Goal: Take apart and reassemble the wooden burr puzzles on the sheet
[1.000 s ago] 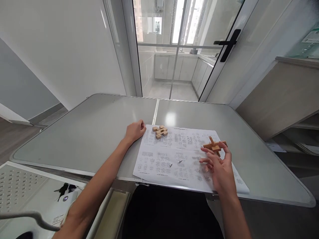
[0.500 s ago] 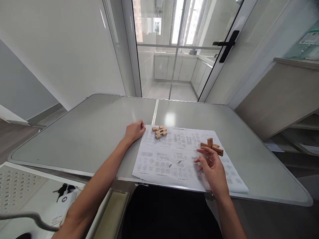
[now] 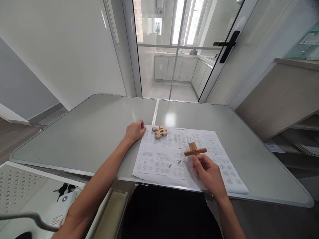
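Note:
My right hand (image 3: pixel 208 173) is closed round a darker wooden cross-shaped puzzle (image 3: pixel 194 150) and holds it just above a printed instruction sheet (image 3: pixel 159 159) on the grey table (image 3: pixel 94 129). My left hand (image 3: pixel 134 130) rests as a loose fist on the table at the sheet's far left corner. Beside it, on the sheet, lies a small cluster of pale wooden puzzle pieces (image 3: pixel 159 131), untouched.
The table has a seam down its middle and rounded edges. A glass door with a black handle (image 3: pixel 226 43) stands behind it. A wooden shelf unit (image 3: pixel 286 96) is at the right. A white perforated surface with a small device (image 3: pixel 65 198) lies at the lower left.
My right hand has carried the cross-shaped puzzle leftward and nearer, from the sheet's right edge to its middle, and has closed round it. My left hand has stayed put.

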The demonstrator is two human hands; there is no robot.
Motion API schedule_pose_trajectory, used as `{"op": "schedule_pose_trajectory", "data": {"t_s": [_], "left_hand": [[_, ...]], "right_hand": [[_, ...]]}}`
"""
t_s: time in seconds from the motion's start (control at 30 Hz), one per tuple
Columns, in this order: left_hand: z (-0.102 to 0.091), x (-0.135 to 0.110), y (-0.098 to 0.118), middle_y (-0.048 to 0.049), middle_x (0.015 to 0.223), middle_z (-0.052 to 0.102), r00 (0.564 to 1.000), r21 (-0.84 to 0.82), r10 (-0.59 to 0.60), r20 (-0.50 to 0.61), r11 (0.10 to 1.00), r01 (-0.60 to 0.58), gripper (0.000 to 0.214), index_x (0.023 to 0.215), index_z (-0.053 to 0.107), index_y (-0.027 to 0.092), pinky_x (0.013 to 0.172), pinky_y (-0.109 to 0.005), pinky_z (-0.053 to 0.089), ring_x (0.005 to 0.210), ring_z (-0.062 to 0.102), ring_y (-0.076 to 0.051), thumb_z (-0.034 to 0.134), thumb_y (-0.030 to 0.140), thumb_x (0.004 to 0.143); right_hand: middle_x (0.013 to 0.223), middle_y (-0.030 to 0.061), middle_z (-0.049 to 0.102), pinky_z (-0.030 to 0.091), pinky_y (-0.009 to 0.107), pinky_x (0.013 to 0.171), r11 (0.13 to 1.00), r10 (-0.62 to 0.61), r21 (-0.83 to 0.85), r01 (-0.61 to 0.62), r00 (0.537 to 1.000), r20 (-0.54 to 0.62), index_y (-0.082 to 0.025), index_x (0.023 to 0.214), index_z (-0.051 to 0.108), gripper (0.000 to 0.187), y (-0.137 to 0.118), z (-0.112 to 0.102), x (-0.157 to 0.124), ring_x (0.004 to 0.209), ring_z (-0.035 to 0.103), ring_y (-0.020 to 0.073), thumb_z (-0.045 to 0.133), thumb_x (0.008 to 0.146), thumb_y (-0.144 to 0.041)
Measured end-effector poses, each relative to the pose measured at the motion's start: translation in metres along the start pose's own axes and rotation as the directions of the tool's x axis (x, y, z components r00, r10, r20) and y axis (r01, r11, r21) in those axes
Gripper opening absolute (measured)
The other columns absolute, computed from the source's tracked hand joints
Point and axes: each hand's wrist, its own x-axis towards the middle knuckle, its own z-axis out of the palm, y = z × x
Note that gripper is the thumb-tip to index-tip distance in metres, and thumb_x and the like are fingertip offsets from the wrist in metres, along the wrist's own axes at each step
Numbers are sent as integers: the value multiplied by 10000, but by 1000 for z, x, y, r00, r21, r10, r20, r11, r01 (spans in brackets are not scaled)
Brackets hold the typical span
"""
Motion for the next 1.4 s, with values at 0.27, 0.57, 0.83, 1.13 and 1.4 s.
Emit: {"op": "schedule_pose_trajectory", "data": {"t_s": [0.27,0.57,0.83,1.13,1.4], "left_hand": [[-1,-5,11,-6,749,680,996,-85,59,-71,994,-65,37,859,566,238,628,-302,370,665,603,-197,549,241,891],[0,-17,33,26,666,558,971,-248,219,-96,939,-236,174,787,484,234,641,-273,403,600,483,-144,534,326,926],[3,-34,64,32,641,496,918,-399,382,-109,829,-392,359,725,435,228,625,-269,399,599,416,-128,529,445,995],[-9,-43,82,-7,752,657,875,-751,474,99,612,-247,369,837,639,182,521,-250,330,506,377,-73,626,522,979],[-13,-45,87,-83,1133,795,631,-793,659,410,599,-111,437,1249,778,250,591,-254,442,705,630,-138,634,549,965]], "right_hand": [[640,-76,303,299,251,507,968,-38,250,1,989,145,-257,710,324,613,-28,24,0,566,275,116,724,916,-673],[663,-70,291,288,258,554,984,-83,171,46,973,216,-255,723,295,585,-28,54,-9,601,268,125,662,971,-637],[693,-47,389,321,275,573,978,-206,34,204,959,194,-247,735,378,450,-29,60,-17,617,359,140,613,1024,-498],[805,5,648,393,288,581,980,-196,-5,200,965,176,-254,788,438,394,-26,61,-20,618,462,155,586,1038,-520],[720,-10,532,416,256,556,975,-223,50,219,968,119,-256,753,449,388,-24,61,-22,686,548,179,637,1019,-464]]}}
